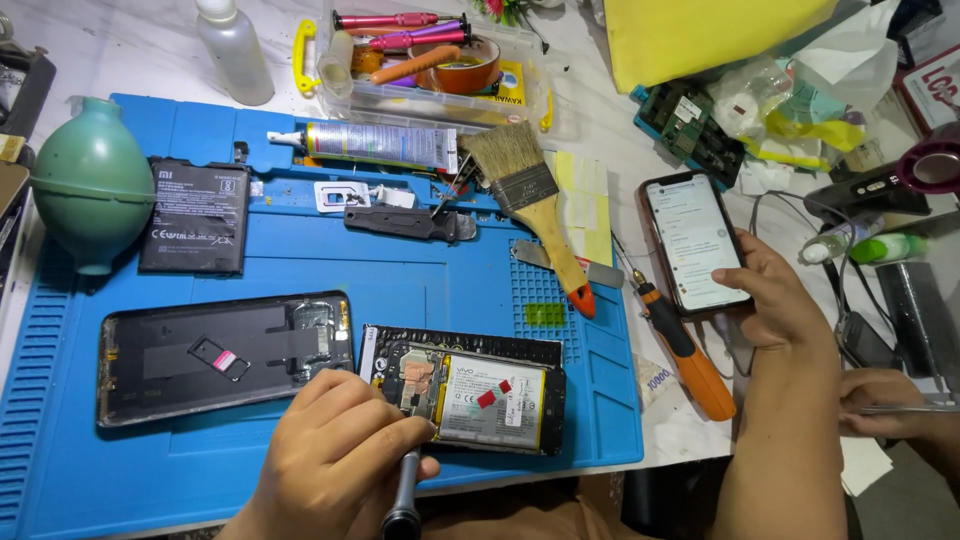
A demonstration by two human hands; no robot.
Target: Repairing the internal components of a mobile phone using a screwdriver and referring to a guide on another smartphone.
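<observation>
Blue mat: left hand clutching screwdriver, right hand seemingly gripping phone.

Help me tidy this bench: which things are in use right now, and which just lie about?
In use:
left hand on screwdriver
opened phone
right hand on lit phone

Lying about:
brush
loose battery
back cover
glue tube
green blower
orange-handled tool
</observation>
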